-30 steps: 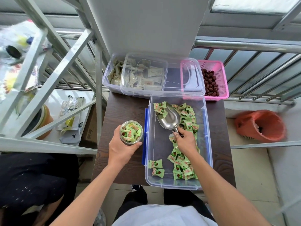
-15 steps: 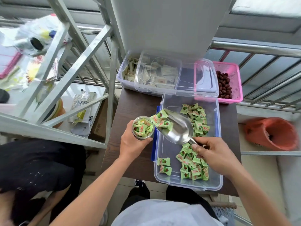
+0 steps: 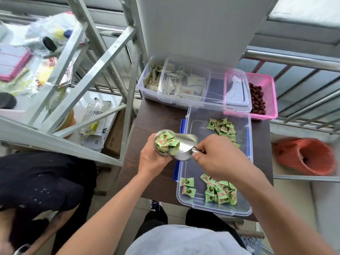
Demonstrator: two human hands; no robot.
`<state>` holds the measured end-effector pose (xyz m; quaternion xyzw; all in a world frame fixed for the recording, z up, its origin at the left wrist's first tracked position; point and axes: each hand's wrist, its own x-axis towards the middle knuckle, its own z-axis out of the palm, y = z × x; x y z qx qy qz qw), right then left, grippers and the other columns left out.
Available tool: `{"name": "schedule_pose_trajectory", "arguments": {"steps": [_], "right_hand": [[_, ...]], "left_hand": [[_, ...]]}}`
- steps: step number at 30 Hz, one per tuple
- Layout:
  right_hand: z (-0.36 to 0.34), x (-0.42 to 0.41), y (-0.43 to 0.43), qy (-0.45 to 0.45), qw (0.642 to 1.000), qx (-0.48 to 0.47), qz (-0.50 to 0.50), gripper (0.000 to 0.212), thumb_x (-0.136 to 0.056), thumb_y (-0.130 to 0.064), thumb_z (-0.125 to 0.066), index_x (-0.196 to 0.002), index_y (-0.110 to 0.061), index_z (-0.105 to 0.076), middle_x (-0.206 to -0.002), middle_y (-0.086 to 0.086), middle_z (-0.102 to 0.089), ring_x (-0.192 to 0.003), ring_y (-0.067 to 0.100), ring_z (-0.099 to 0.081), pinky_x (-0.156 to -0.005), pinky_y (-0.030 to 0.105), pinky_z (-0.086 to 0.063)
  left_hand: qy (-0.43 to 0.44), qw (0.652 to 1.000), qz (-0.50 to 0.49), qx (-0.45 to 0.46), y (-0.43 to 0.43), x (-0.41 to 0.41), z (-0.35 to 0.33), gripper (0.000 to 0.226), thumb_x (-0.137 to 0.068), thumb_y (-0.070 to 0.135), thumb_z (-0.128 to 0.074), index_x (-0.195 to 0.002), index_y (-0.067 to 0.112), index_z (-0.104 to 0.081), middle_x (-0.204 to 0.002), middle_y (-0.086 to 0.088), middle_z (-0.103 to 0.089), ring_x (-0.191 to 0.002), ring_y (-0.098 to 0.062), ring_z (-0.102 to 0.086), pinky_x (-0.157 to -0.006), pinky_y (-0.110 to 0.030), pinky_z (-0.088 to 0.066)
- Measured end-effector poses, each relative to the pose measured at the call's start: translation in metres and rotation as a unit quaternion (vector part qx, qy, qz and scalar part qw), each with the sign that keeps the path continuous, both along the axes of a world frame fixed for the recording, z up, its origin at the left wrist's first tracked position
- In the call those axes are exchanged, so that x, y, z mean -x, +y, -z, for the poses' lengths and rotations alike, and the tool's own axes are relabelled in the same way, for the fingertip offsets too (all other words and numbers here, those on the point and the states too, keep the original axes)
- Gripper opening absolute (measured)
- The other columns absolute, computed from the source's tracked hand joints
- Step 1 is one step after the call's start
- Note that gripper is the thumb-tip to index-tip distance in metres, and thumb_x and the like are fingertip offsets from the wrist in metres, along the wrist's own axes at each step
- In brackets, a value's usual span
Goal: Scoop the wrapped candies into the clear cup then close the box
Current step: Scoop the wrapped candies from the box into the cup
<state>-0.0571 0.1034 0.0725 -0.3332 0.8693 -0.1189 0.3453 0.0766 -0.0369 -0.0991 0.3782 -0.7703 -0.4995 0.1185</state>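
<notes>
Candies (image 3: 168, 142) riding the metal scoop (image 3: 185, 147) over the box (image 3: 192, 173) half a second ago now spill into the clear cup (image 3: 159, 150), gripped by the left hand (image 3: 151, 160) while the right hand (image 3: 220, 157) pinches the scoop's handle, leaving the cup seemingly almost full.

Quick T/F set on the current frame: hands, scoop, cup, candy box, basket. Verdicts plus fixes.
1. The left hand holds the clear cup. True.
2. The metal scoop lies flat in the candy box. False: the right hand grips its handle, and its front end is tipped at the cup's mouth.
3. The candy box is emptied. False: many green wrapped candies lie in it, in a near group and a far group.
4. The pink basket behind the candy box holds dark red fruit. True.
</notes>
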Motion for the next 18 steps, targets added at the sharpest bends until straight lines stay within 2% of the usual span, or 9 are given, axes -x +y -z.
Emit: {"name": "schedule_pose_trajectory", "arguments": {"steps": [3,7,9,12,14,16,18], "right_hand": [[-0.013,0.001,0.005,0.012,1.0,-0.018,-0.018,0.03,-0.093,-0.028,-0.056,-0.075,-0.007,-0.068,-0.063,0.012,-0.066,-0.06,0.031,-0.063,-0.053,0.039,-0.05],[-0.031,0.006,0.018,0.023,0.999,-0.035,-0.026,0.032,-0.093,-0.03,-0.059,-0.067,-0.012,-0.064,-0.055,0.004,-0.059,-0.051,0.023,-0.053,-0.05,0.033,-0.04],[-0.038,0.009,0.024,0.032,0.999,-0.033,-0.019,0.029,-0.093,-0.033,-0.06,-0.071,-0.014,-0.066,-0.056,0.003,-0.06,-0.053,0.022,-0.055,-0.052,0.034,-0.044],[-0.042,0.011,0.026,0.045,0.999,-0.012,-0.008,0.027,-0.092,-0.034,-0.06,-0.074,-0.016,-0.069,-0.057,0.004,-0.063,-0.055,0.023,-0.059,-0.052,0.034,-0.045],[-0.039,0.009,0.021,0.04,0.999,-0.002,-0.011,0.028,-0.092,-0.03,-0.059,-0.069,-0.015,-0.067,-0.054,0.003,-0.06,-0.05,0.022,-0.054,-0.048,0.032,-0.039],[-0.032,0.006,0.014,0.04,0.999,-0.003,-0.022,0.031,-0.091,-0.026,-0.058,-0.064,-0.012,-0.062,-0.053,0.004,-0.057,-0.049,0.022,-0.05,-0.046,0.03,-0.036],[-0.023,0.003,0.007,0.045,0.998,-0.014,-0.033,0.026,-0.09,-0.023,-0.056,-0.069,-0.009,-0.062,-0.058,0.008,-0.057,-0.052,0.025,-0.051,-0.047,0.03,-0.038]], "left_hand": [[-0.015,1.0,-0.003,-0.005,0.0,0.0,-0.001,0.061,-0.066,0.033,-0.087,-0.112,0.049,-0.05,-0.101,0.022,-0.068,-0.096,0.007,-0.063,-0.077,-0.01,-0.046],[-0.02,1.0,-0.005,-0.004,0.0,0.001,-0.002,0.063,-0.065,0.038,-0.09,-0.113,0.049,-0.05,-0.103,0.02,-0.067,-0.097,0.008,-0.061,-0.077,-0.009,-0.045],[-0.022,1.0,-0.006,0.0,0.0,0.002,-0.001,0.068,-0.064,0.04,-0.092,-0.112,0.053,-0.047,-0.105,0.022,-0.066,-0.099,0.009,-0.061,-0.079,-0.008,-0.045],[-0.027,1.0,-0.005,0.004,-0.001,0.001,0.001,0.073,-0.063,0.036,-0.094,-0.116,0.051,-0.045,-0.106,0.023,-0.065,-0.101,0.008,-0.06,-0.081,-0.008,-0.044],[-0.026,1.0,-0.002,0.004,-0.002,0.001,0.004,0.073,-0.063,0.037,-0.093,-0.12,0.045,-0.048,-0.108,0.02,-0.066,-0.102,0.004,-0.062,-0.084,-0.015,-0.049],[-0.027,1.0,0.002,0.007,-0.002,0.001,0.004,0.07,-0.065,0.037,-0.092,-0.121,0.044,-0.05,-0.107,0.019,-0.067,-0.1,0.005,-0.063,-0.083,-0.018,-0.051],[-0.032,0.999,0.004,0.006,-0.002,0.002,0.002,0.067,-0.067,0.033,-0.09,-0.118,0.046,-0.048,-0.103,0.02,-0.067,-0.096,0.009,-0.062,-0.078,-0.014,-0.048]]}}
